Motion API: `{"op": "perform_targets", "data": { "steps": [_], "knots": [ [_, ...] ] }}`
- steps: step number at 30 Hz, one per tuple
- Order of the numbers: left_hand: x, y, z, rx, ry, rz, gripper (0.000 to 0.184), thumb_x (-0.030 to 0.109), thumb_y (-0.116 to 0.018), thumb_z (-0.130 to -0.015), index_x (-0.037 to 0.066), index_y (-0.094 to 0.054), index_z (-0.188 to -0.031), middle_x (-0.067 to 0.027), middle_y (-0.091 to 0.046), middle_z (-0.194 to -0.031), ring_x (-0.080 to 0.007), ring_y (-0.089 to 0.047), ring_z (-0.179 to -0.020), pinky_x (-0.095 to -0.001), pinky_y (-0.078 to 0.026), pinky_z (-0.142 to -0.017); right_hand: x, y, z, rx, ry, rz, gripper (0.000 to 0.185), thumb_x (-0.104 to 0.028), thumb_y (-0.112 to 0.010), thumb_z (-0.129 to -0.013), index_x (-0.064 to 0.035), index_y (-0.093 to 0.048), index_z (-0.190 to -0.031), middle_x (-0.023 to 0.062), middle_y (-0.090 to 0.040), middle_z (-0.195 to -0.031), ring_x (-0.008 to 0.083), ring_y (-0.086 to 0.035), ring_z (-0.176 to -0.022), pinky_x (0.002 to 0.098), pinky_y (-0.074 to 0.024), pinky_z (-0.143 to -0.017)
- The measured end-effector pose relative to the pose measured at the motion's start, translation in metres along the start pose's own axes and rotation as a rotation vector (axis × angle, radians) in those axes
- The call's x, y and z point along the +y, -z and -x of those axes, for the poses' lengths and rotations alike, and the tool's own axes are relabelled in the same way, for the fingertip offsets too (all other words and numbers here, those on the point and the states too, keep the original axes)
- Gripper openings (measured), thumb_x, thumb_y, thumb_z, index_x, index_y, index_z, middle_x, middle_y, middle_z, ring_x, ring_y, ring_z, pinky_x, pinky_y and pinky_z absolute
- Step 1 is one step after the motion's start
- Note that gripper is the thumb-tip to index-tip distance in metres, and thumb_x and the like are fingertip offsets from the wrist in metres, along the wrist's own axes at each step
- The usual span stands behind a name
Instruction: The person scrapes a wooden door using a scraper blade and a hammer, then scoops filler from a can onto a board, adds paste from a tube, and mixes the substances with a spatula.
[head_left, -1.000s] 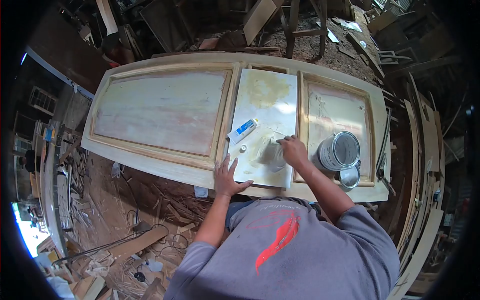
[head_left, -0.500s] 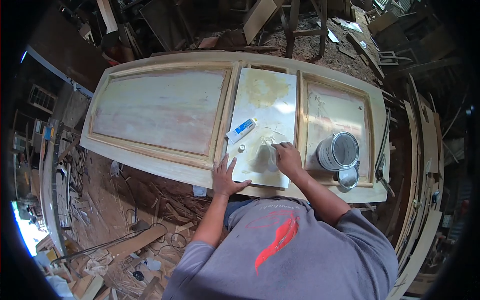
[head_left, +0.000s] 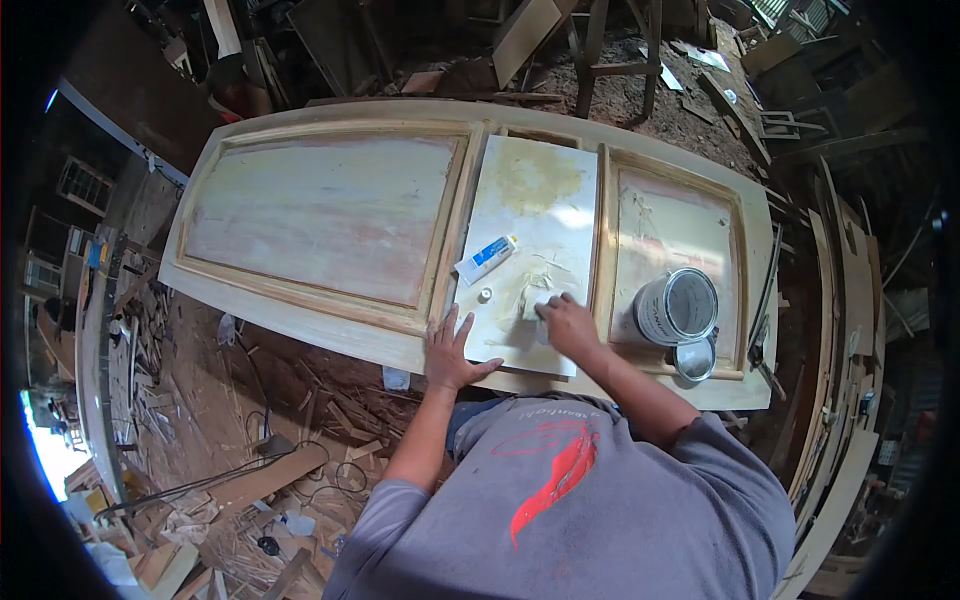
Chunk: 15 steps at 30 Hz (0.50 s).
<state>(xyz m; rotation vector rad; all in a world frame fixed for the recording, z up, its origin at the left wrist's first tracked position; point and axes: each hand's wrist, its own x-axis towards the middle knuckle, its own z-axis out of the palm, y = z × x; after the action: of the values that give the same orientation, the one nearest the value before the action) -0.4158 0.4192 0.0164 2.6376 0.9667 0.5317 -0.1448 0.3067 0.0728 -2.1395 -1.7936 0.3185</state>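
Observation:
My right hand (head_left: 570, 328) is closed on a pale, flat spreader (head_left: 543, 333), partly hidden by the fingers, over the lower part of a white board (head_left: 570, 195). Creamy paste (head_left: 540, 279) is smeared on the board just above that hand. Fingers spread, my left hand (head_left: 453, 355) rests at the board's lower left edge. A white and blue tube (head_left: 487, 259) lies on the board, and near it sits a small white cap (head_left: 485, 295).
Beneath the board is a panelled wooden door (head_left: 300, 310). An open metal can (head_left: 655, 312) stands on its right panel, a round lid (head_left: 696, 358) beside it. Wood scraps (head_left: 300, 470) litter the floor at left; long planks (head_left: 835, 400) stand at right.
My right hand has shifted slightly left and down across the board with the spreader, and its wrist has turned. My left hand stays in place. The view has moved a little.

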Motion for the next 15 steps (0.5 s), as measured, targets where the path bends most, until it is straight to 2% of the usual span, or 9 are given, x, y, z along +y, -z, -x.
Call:
{"op": "perform_targets", "data": {
  "steps": [3, 4, 7, 8, 11, 15],
  "knots": [
    [-0.002, -0.002, 0.0, 0.007, 0.005, -0.002, 0.115, 0.083, -0.081, -0.066, 0.012, -0.057, -0.153, -0.0222, -0.046, -0.165, -0.0378, -0.048, -0.15, -0.0644, -0.029, -0.127, -0.011, 0.004, 0.003, -0.07, 0.028, -0.086, 0.023, -0.007, -0.061, -0.087, -0.0065, -0.08, -0.101, 0.015, -0.076, -0.1, 0.0373, -0.07, -0.104, 0.0497, -0.0596, -0.087],
    [-0.002, -0.003, 0.001, 0.004, 0.005, -0.003, 0.115, 0.083, -0.081, -0.066, 0.013, -0.058, -0.153, -0.0221, -0.046, -0.165, -0.0377, -0.048, -0.15, -0.0644, -0.029, -0.127, -0.009, 0.009, -0.003, -0.147, 0.016, -0.069, 0.026, -0.008, -0.062, -0.087, -0.0069, -0.081, -0.104, 0.0169, -0.076, -0.102, 0.0386, -0.07, -0.104, 0.0496, -0.0596, -0.09],
    [-0.002, -0.003, 0.0, 0.022, -0.008, 0.004, 0.115, 0.083, -0.081, -0.066, 0.013, -0.057, -0.153, -0.0218, -0.046, -0.165, -0.0378, -0.049, -0.148, -0.0643, -0.029, -0.126, 0.001, 0.015, -0.018, -0.09, -0.117, -0.13, 0.028, -0.007, -0.062, -0.087, -0.0073, -0.081, -0.107, 0.0175, -0.076, -0.104, 0.0394, -0.07, -0.106, 0.0495, -0.0593, -0.091],
    [-0.003, -0.002, -0.001, 0.02, -0.005, -0.002, 0.115, 0.082, -0.082, -0.066, 0.013, -0.057, -0.154, -0.0216, -0.046, -0.165, -0.0377, -0.049, -0.148, -0.0641, -0.03, -0.126, 0.002, 0.016, -0.018, 0.026, -0.09, -0.129, 0.03, -0.007, -0.061, -0.088, -0.0084, -0.081, -0.11, 0.0155, -0.077, -0.106, 0.0386, -0.07, -0.108, 0.0487, -0.0594, -0.091],
    [0.0, -0.002, 0.003, 0.004, 0.001, -0.003, 0.115, 0.081, -0.083, -0.065, 0.014, -0.056, -0.155, -0.021, -0.045, -0.166, -0.0375, -0.048, -0.149, -0.0632, -0.03, -0.127, 0.006, 0.004, -0.015, 0.009, -0.052, -0.052, 0.031, -0.007, -0.061, -0.087, -0.0091, -0.081, -0.111, 0.0138, -0.077, -0.107, 0.0377, -0.07, -0.11, 0.048, -0.0596, -0.091],
    [-0.005, -0.005, 0.001, -0.018, 0.012, 0.015, 0.116, 0.082, -0.081, -0.067, 0.016, -0.053, -0.158, -0.0203, -0.044, -0.167, -0.0371, -0.044, -0.153, -0.0636, -0.026, -0.129, -0.006, 0.001, -0.006, -0.146, -0.052, -0.038, 0.037, -0.01, -0.066, -0.085, -0.0118, -0.083, -0.118, 0.0153, -0.077, -0.108, 0.0368, -0.069, -0.113, 0.0454, -0.0601, -0.094]
  ]
}}
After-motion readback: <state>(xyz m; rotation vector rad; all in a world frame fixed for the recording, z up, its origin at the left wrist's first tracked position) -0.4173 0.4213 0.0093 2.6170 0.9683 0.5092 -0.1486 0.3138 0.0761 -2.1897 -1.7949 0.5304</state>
